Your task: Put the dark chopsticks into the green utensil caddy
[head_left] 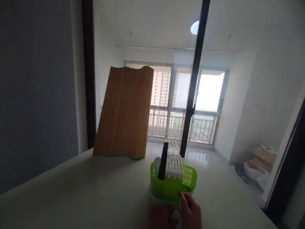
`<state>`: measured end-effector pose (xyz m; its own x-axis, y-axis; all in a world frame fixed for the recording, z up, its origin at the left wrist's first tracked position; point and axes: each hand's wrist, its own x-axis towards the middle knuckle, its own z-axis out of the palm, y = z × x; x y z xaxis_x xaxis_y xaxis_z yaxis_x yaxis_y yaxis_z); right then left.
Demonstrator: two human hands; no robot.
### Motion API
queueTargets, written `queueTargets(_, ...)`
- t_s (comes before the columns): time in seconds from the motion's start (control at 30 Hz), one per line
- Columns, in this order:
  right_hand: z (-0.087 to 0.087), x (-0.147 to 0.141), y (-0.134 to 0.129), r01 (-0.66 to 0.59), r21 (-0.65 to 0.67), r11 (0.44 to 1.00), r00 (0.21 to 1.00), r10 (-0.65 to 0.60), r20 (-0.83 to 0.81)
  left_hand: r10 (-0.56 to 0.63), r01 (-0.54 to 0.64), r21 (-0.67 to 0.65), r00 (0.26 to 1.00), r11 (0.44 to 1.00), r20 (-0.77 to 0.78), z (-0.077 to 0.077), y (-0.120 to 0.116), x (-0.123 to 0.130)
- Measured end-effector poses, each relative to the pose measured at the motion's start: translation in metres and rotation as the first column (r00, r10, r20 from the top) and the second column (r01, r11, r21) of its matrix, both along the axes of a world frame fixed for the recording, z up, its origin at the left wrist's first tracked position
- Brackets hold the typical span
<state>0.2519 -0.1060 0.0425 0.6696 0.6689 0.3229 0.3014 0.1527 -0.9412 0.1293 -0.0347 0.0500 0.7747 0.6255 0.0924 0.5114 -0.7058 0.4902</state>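
Low in the view, my left hand (160,215) is closed around a small white rounded object (176,217), blurred and partly covered by the fingers. Beside it, my right hand (192,208) has its thumb and index finger pinched together in front of the green utensil holder (171,190); whatever is between those fingertips is hidden. The holder stands on a white base on the table. Black chopsticks (163,162) lean in its left part, along with a pale spoon (157,164). A white slotted rack (174,164) covers its middle.
The pale table (95,190) reaches toward glass panels with a dark frame (192,95). A bamboo mat (125,111) with green edging stands at the table's far left. Behind the glass, cardboard boxes and bags (260,163) lie on the floor at right.
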Motion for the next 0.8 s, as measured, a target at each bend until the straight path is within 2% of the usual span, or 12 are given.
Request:
queueTargets(0.13, -0.007, 0.006, 0.004, 0.018, -0.024, 1.0, 1.0, -0.017, 0.02, 0.026, -0.027, -0.04, 0.999, 0.999, -0.028, -0.004, 0.002, 0.003)
queueTargets(0.23, -0.008, 0.007, 0.004, 0.005, -0.043, 0.999, 1.0, -0.004, 0.013, 0.063, -0.061, -0.054, 0.998, 0.997, 0.03, 0.012, 0.006, -0.012)
queueTargets(0.3, -0.007, 0.006, 0.004, -0.003, -0.03, 1.0, 1.0, 0.003, -0.013, 0.063, -0.055, -0.063, 0.99, 0.996, 0.124, 0.036, 0.013, -0.03)
queueTargets(0.4, -0.006, -0.001, 0.004, 0.022, 0.013, 1.0, 0.999, -0.022, -0.047, 0.066, -0.06, -0.027, 0.935, 0.998, 0.349, 0.088, 0.031, -0.059)
queueTargets(0.5, -0.007, -0.005, 0.006, 0.056, 0.012, 0.998, 0.998, -0.055, -0.039, 0.139, -0.224, 0.079, 0.808, 0.971, 0.572, 0.143, 0.053, -0.079)
queueTargets(0.6, -0.009, -0.005, 0.007, 0.067, 0.004, 0.998, 0.998, -0.067, -0.015, 0.155, -0.393, 0.177, 0.679, 0.902, 0.718, 0.181, 0.073, -0.08)
queueTargets(0.63, -0.01, -0.004, 0.008, 0.074, 0.002, 0.997, 0.997, -0.074, -0.007, 0.143, -0.426, 0.212, 0.661, 0.879, 0.736, 0.188, 0.078, -0.076)
queueTargets(0.7, -0.013, -0.001, 0.009, 0.105, -0.015, 0.994, 0.994, -0.105, 0.014, 0.11, -0.447, 0.296, 0.685, 0.844, 0.72, 0.192, 0.086, -0.064)
queueTargets(0.8, -0.017, 0.001, 0.012, 0.179, -0.059, 0.982, 0.982, -0.175, 0.066, 0.08, -0.4, 0.42, 0.794, 0.815, 0.602, 0.18, 0.092, -0.039)
